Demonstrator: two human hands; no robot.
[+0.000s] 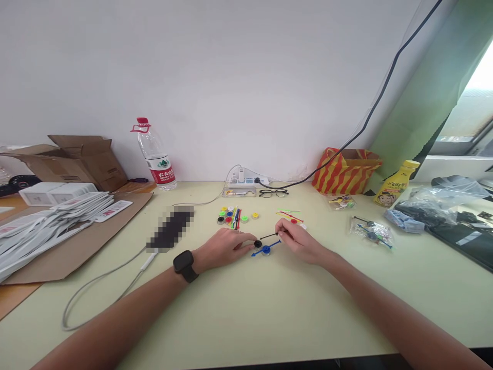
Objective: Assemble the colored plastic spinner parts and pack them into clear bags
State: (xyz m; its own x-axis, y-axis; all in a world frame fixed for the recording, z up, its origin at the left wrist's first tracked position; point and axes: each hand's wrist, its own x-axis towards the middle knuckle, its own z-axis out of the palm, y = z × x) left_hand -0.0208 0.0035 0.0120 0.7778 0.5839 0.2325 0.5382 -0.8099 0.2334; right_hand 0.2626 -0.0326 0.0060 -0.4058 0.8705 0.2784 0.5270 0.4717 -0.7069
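My left hand (227, 247) is closed, with thumb and forefinger pinching the edge of a small black round piece (258, 244) on the table. Between the fingertips of my right hand (298, 241) is one end of a thin black plastic stick (268, 236). Its other end points left, just above the black piece. Right in front lies a blue arrow-shaped stick set across a blue round piece (266, 250) with a clear base. A red stick and a red round piece (294, 221) lie behind my right hand, partly hidden by it.
Several coloured round pieces (228, 214) and sticks (236, 218) lie behind my left hand. Glasses (273, 193) and a power strip (246, 181) are by the wall. Bagged parts (372, 234) lie right. A large water bottle (157, 159) and a cable (96, 277) are left.
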